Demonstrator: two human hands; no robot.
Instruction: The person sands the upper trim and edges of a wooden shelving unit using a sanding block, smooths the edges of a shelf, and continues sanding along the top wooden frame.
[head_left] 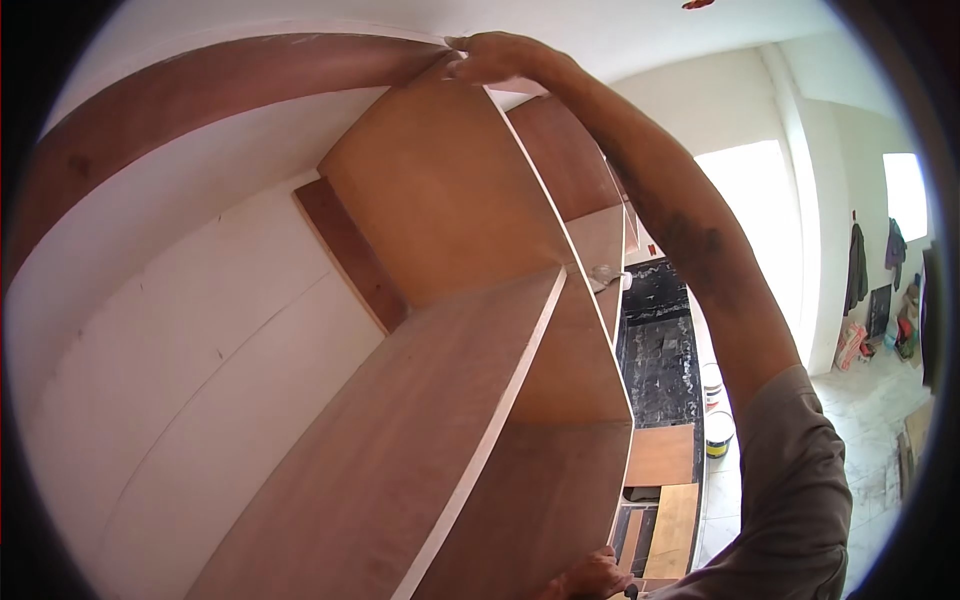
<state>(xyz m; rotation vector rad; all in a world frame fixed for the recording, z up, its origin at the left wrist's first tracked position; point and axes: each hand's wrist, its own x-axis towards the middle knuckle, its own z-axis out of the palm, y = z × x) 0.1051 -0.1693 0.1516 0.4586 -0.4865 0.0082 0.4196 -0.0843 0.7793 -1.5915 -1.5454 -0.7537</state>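
My right hand point(490, 58) is raised to the top corner of a wooden cabinet point(440, 190), just under the ceiling. Its fingers are closed at the end of a long reddish-brown top board point(230, 75); anything small inside them is hidden. Low in the view, my left hand point(588, 578) has curled fingers by the lower front edge of the cabinet, partly cut off by the frame. What it holds, if anything, does not show. A shelf point(400, 430) with a pale front edge crosses the cabinet, and a brown strip point(352, 255) is fixed along the back wall.
More cabinet compartments point(565, 155) continue beyond the side panel. Below runs a black counter point(655, 370) with loose wooden boards point(662, 455) on it. Paint buckets point(718, 435) stand on the pale floor. Clothes point(856, 270) hang on the far wall.
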